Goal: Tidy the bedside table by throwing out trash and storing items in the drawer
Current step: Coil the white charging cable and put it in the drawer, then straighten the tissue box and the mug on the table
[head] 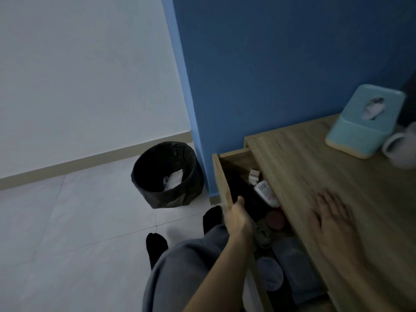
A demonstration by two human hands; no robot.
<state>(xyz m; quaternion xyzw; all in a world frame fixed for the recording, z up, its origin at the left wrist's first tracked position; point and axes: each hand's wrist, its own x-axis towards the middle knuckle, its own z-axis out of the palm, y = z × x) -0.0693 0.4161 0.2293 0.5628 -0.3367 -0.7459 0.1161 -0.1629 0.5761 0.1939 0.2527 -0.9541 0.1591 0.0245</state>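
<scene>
The wooden bedside table (337, 167) fills the right side. Its drawer (221, 181) is pulled partly out, and my left hand (237, 218) grips the drawer's front panel from above. Inside the drawer lie a white tube (265, 192), a small white box (254, 175), a dark red round lid (275, 220) and several dark folded items. My right hand (333, 224) rests flat on the tabletop, fingers spread. A black-lined trash bin (166, 174) stands on the floor left of the table, with paper scraps (174, 180) inside.
A light blue tissue box (362, 122) and a white mug (398, 147) stand at the far right of the tabletop. A blue wall rises behind the table. My legs in grey trousers and black socks (156, 245) stand on pale floor tiles.
</scene>
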